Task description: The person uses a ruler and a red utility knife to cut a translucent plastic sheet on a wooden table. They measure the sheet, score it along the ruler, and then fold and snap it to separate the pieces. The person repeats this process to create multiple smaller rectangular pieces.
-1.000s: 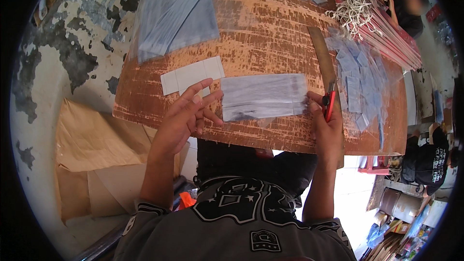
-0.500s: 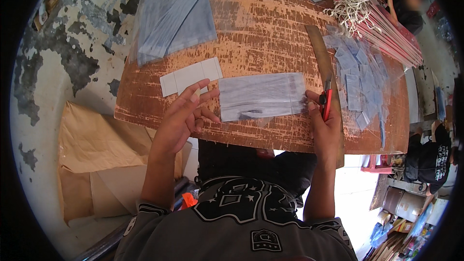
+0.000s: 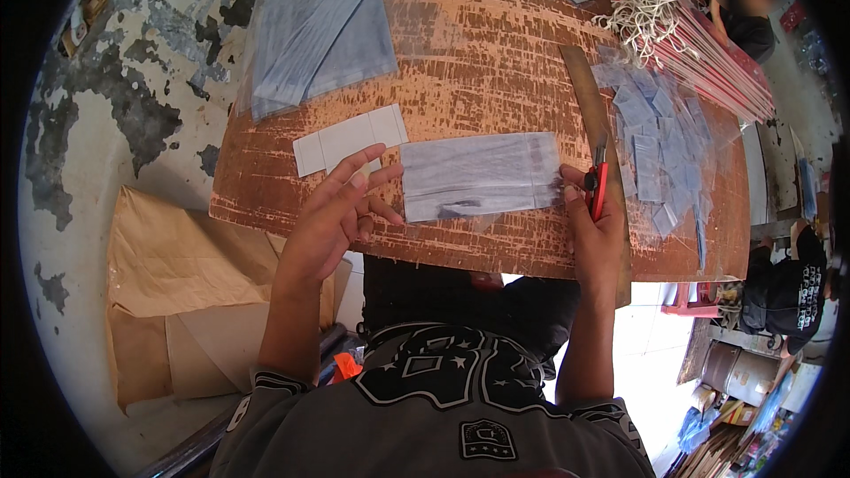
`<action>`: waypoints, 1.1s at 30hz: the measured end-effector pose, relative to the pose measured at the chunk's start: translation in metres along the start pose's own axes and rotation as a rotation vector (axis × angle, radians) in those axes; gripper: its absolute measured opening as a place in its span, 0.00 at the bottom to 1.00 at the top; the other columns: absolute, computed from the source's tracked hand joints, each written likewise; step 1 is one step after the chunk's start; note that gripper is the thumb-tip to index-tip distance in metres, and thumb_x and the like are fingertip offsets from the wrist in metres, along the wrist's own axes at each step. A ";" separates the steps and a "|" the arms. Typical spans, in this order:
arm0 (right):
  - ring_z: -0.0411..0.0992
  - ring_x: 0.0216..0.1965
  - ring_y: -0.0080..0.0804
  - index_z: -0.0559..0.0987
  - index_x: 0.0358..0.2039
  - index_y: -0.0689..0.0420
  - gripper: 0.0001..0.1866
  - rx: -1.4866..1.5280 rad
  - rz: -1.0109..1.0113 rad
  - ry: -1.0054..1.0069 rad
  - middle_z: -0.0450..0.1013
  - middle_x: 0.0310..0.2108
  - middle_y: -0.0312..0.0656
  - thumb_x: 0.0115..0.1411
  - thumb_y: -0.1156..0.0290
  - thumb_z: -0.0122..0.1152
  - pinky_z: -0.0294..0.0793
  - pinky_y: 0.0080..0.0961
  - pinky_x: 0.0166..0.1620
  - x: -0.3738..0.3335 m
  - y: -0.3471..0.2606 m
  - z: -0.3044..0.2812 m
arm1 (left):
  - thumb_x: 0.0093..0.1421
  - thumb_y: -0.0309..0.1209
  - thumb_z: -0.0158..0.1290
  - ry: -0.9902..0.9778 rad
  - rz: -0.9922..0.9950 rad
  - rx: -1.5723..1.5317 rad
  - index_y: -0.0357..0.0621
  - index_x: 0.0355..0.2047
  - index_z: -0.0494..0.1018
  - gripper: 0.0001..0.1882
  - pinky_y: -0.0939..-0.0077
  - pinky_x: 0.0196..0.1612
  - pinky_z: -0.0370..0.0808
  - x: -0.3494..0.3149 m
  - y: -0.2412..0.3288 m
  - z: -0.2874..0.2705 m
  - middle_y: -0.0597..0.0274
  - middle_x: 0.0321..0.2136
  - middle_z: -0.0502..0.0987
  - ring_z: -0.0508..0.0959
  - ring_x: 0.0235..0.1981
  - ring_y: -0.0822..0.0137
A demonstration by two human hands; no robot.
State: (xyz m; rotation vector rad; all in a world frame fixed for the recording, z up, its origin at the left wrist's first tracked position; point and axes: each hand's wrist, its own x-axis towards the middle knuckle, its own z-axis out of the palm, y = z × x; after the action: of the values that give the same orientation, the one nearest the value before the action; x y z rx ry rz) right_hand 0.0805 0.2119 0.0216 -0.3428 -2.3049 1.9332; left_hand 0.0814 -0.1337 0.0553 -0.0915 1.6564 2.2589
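In front of me on the table lies a rectangular stack of hazy grey-blue plastic sheets (image 3: 478, 177), with a dark smudge near its lower edge. My left hand (image 3: 332, 212) is at the stack's left end, fingers spread, the fingertips beside its edge. A small pale patch shows by its fingertips; I cannot make out what it is. Just beyond that hand rests a white card (image 3: 350, 137) with ruled lines, partly covered by the fingers. At the stack's right end, my right hand (image 3: 595, 235) grips a red and black utility knife (image 3: 599, 186), its blade end pointing away from me.
A long flat ruler-like strip (image 3: 586, 97) lies right of the stack. Small plastic offcuts (image 3: 651, 128) and a bundle of pink rods with white cords (image 3: 682, 44) are beyond it. Larger plastic sheets (image 3: 328, 44) lie far left. Brown paper (image 3: 190, 257) stands beside the worn table (image 3: 496, 62).
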 end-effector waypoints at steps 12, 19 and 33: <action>0.78 0.51 0.25 0.80 0.59 0.66 0.17 0.022 -0.013 -0.001 0.82 0.53 0.43 0.73 0.73 0.62 0.76 0.25 0.56 0.000 0.003 0.000 | 0.77 0.42 0.48 -0.030 -0.004 -0.046 0.31 0.76 0.53 0.36 0.81 0.38 0.79 0.002 -0.002 -0.005 0.32 0.68 0.70 0.85 0.41 0.63; 0.78 0.50 0.24 0.81 0.59 0.66 0.17 -0.031 -0.008 0.005 0.83 0.51 0.41 0.73 0.73 0.63 0.75 0.24 0.56 -0.002 -0.001 -0.001 | 0.79 0.43 0.45 -0.081 -0.070 -0.331 0.31 0.75 0.54 0.34 0.71 0.52 0.82 0.008 -0.011 -0.015 0.26 0.68 0.67 0.83 0.44 0.62; 0.79 0.51 0.26 0.81 0.58 0.67 0.16 0.020 -0.058 0.020 0.83 0.52 0.43 0.73 0.75 0.62 0.76 0.25 0.57 -0.002 0.003 0.003 | 0.79 0.39 0.45 -0.119 -0.064 -0.531 0.32 0.77 0.50 0.35 0.76 0.49 0.83 0.008 -0.021 -0.018 0.23 0.71 0.61 0.84 0.46 0.64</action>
State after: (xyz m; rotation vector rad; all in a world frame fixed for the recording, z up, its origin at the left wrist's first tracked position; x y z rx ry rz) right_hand 0.0818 0.2092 0.0184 -0.2892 -2.2560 1.9149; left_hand 0.0778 -0.1435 0.0287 -0.1298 0.9480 2.5373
